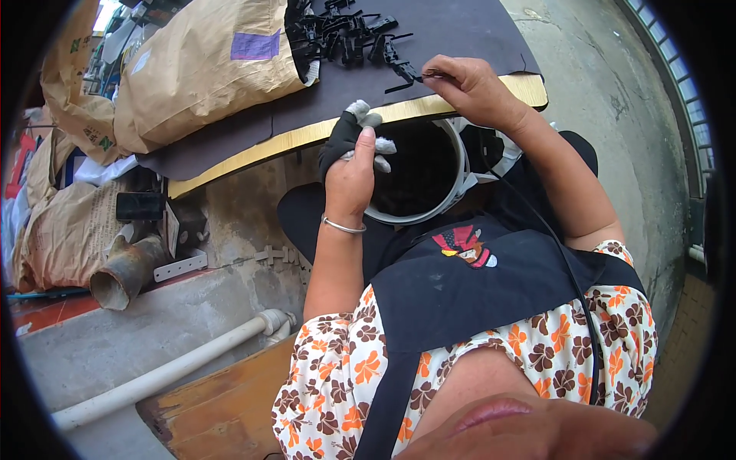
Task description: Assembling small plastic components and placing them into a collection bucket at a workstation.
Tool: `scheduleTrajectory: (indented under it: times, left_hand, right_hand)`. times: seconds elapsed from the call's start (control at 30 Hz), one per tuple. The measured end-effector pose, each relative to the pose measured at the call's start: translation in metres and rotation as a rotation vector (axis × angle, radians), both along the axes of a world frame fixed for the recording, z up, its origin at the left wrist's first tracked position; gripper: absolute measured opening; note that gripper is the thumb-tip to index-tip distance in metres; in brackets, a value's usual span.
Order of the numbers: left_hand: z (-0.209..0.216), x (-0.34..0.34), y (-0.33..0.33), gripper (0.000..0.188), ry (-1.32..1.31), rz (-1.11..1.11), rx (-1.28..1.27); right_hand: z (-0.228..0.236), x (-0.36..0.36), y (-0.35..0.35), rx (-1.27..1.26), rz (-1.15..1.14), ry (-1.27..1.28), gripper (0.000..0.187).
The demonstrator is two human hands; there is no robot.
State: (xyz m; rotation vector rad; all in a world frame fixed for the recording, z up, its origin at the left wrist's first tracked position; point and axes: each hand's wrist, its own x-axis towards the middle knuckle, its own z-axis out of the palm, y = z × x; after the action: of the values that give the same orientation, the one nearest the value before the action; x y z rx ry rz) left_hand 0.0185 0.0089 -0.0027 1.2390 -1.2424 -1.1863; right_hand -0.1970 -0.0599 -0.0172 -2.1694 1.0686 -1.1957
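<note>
My right hand (474,90) is at the table edge, thumb and forefinger pinched on the end of a small black plastic part (400,69). This part lies beside a loose heap of similar black parts (341,34) on the dark table cover. Over the near edge of the table is my left hand (354,157), in a black glove with pale fingertips and a bare thumb. Its fingers curl in against the thumb; whatever they may hold cannot be made out. Below both hands, a white bucket (462,180) with dark contents stands between my knees.
A large brown paper sack (207,69) lies open toward the heap on the table (414,110). To the left are another paper sack (69,222), a rusty pipe piece (123,272) and a dark phone-like object (140,205). A white pipe (169,372) runs along the lower left.
</note>
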Motion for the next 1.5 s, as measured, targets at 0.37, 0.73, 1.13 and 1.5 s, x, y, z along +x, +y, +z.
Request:
scheduleTrajectory:
  times: [0.37, 0.73, 1.13, 1.5]
  left_hand:
    - [-0.002, -0.021, 0.012, 0.034, 0.264, -0.021, -0.043]
    - [0.008, -0.019, 0.017, 0.025, -0.265, -0.177, -0.268]
    - [-0.008, -0.018, 0.01, 0.031, -0.655, -0.031, -0.67]
    - [0.011, -0.011, 0.011, 0.036, 0.304, -0.083, -0.054]
  right_hand:
    - [0.016, 0.029, 0.056, -0.034, 0.198, 0.067, 0.018]
    - [0.021, 0.031, 0.044, 0.375, 0.204, -0.143, 0.023]
    - [0.005, 0.051, 0.05, 0.323, 0.122, -0.066, 0.021]
    - [0.01, 0.027, 0.04, 0.386, 0.279, 0.11, 0.015]
